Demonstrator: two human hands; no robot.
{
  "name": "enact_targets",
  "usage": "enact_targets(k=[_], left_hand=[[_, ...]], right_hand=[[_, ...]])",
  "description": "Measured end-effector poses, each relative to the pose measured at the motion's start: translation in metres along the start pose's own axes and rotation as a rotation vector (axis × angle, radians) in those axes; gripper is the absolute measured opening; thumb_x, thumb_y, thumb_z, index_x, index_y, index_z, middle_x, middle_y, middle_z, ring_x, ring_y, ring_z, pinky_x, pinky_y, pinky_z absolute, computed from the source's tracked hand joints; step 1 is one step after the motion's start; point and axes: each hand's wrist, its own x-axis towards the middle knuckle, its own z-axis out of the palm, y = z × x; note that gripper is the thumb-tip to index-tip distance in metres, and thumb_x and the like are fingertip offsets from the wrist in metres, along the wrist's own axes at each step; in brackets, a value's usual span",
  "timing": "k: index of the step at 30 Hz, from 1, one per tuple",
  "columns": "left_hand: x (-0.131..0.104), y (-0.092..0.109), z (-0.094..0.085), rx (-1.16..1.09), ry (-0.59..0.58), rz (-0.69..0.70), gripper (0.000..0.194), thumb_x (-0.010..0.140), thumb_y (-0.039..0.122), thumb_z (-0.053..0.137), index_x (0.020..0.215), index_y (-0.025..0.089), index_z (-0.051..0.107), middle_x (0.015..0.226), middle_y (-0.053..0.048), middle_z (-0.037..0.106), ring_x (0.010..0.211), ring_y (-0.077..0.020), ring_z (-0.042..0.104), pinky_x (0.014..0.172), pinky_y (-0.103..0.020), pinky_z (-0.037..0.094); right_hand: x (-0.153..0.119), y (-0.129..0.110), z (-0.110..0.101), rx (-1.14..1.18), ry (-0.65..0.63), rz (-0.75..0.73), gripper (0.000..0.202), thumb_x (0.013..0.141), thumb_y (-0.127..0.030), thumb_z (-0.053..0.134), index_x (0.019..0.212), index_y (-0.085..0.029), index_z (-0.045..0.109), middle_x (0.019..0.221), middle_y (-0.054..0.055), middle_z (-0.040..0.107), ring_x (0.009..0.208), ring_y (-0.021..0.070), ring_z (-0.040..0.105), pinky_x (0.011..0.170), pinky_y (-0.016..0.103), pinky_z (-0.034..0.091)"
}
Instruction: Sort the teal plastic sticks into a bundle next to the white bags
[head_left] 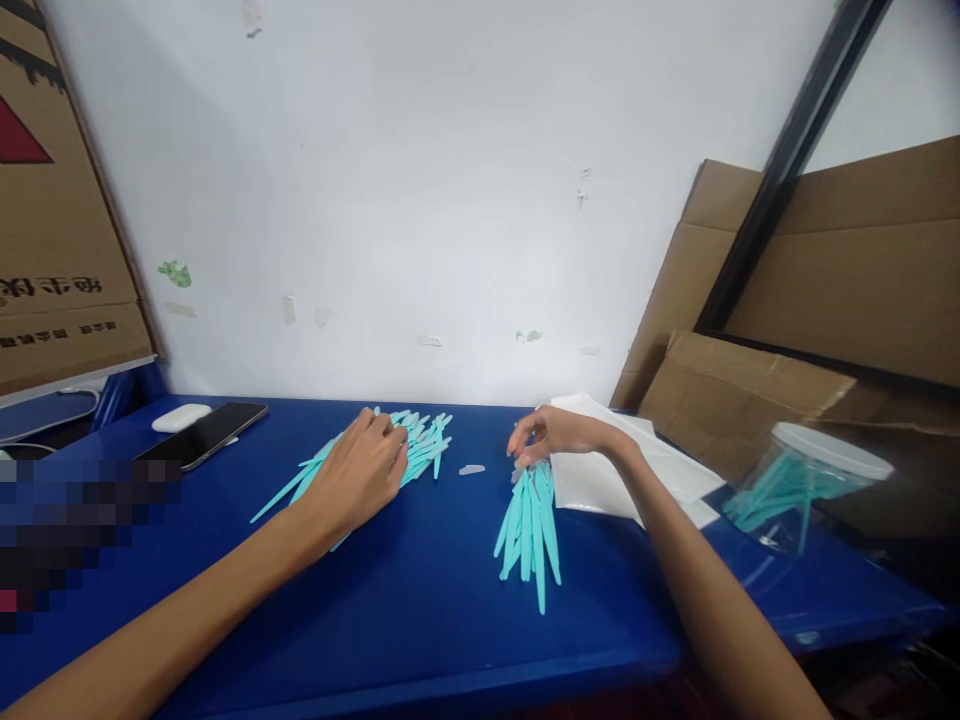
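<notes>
My left hand (360, 465) rests on a loose pile of slim turquoise eyebrow razors (427, 445) with clear caps. Its fingers are curled down into the pile, and the fingertips are hidden. At the heads of a second, fanned bunch of eyebrow razors (529, 525) is my right hand (551, 432), thumb and fingers bent together in a pinch by the clear caps. The handles of that bunch point towards me. One small clear piece (472, 469) lies on the blue table between the two groups.
White plastic sheets or bags (600, 480) lie beside my right wrist. Farther right, a clear tub (806, 490) with a white lid holds more turquoise sticks. A phone (206, 435) and a white case (181, 417) lie at the left. Cardboard (750, 400) leans behind the tub.
</notes>
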Motion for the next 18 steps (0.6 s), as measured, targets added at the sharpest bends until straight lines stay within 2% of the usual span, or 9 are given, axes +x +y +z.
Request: enact_targets(k=[4,7,10,14,18], left_hand=[[0.000,0.010,-0.002,-0.021,0.009,0.141,0.028,0.095,0.022,0.038,0.090,0.017,0.065,0.090,-0.011,0.059,0.090,-0.0262,0.050,0.082,-0.042,0.045],[-0.001,0.014,-0.004,-0.036,-0.003,0.193,0.027,0.095,0.022,0.038,0.090,0.017,0.065,0.089,-0.011,0.058,0.091,-0.0256,0.050,0.086,-0.043,0.044],[-0.002,0.014,-0.004,-0.072,-0.012,0.214,0.029,0.096,0.021,0.037,0.091,0.016,0.065,0.089,-0.011,0.059,0.091,-0.0255,0.050,0.086,-0.043,0.044],[-0.002,0.014,-0.004,-0.125,-0.005,0.222,0.030,0.097,0.022,0.037,0.090,0.017,0.066,0.088,-0.010,0.059,0.089,-0.0245,0.050,0.082,-0.041,0.045],[-0.002,0.016,-0.007,-0.227,-0.001,0.198,0.031,0.098,0.024,0.036,0.092,0.017,0.065,0.088,-0.009,0.060,0.090,-0.0235,0.051,0.080,-0.039,0.045]], right_hand=[[-0.004,-0.023,0.007,0.047,-0.256,-0.042,0.039,0.069,-0.043,0.079,0.104,-0.026,0.075,0.103,0.003,0.073,0.084,0.0172,0.065,0.067,0.025,0.047],[0.000,-0.027,0.017,-0.005,-0.338,-0.022,0.041,0.064,-0.042,0.083,0.102,-0.027,0.076,0.096,0.001,0.071,0.082,0.0159,0.062,0.062,0.022,0.044],[0.007,-0.022,0.026,-0.020,-0.318,-0.036,0.039,0.060,-0.045,0.084,0.095,-0.027,0.078,0.088,0.001,0.071,0.079,0.0154,0.059,0.059,0.021,0.042],[0.014,-0.016,0.033,-0.004,-0.286,-0.078,0.032,0.063,-0.047,0.082,0.086,-0.025,0.079,0.076,-0.001,0.070,0.067,0.0129,0.056,0.056,0.022,0.040],[0.019,-0.021,0.038,-0.027,-0.186,-0.141,0.029,0.065,-0.048,0.081,0.081,-0.024,0.078,0.077,0.000,0.070,0.066,0.0132,0.055,0.056,0.023,0.039]])
